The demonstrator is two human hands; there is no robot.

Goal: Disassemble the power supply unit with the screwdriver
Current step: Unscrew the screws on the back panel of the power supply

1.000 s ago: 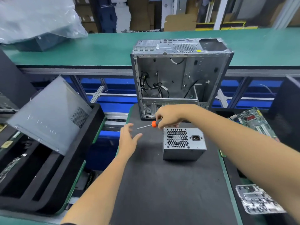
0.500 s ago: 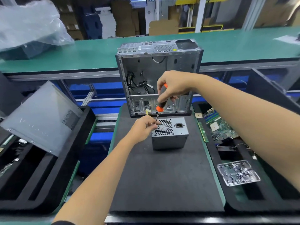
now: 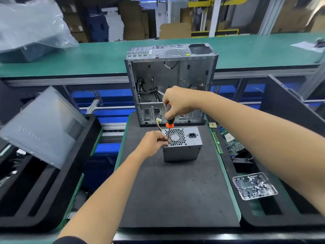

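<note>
A grey power supply unit stands on the black mat, its fan grille and power socket facing up. My right hand grips the black-and-orange handle of a screwdriver, held almost upright with its tip at the unit's top near-left corner. My left hand is at that same corner, fingers pinching the lower end of the screwdriver shaft. Yellow wires with a white plug stick out behind the unit.
An empty computer case stands open just behind the unit. A clear tray of screws, a circuit board and a memory stick lie to the right. A grey side panel leans in a black foam tray at left.
The screwdriver swung from lying sideways to upright over the unit's corner. My left hand moved in from the open mat and now pinches the shaft. The camera view shifted closer.
</note>
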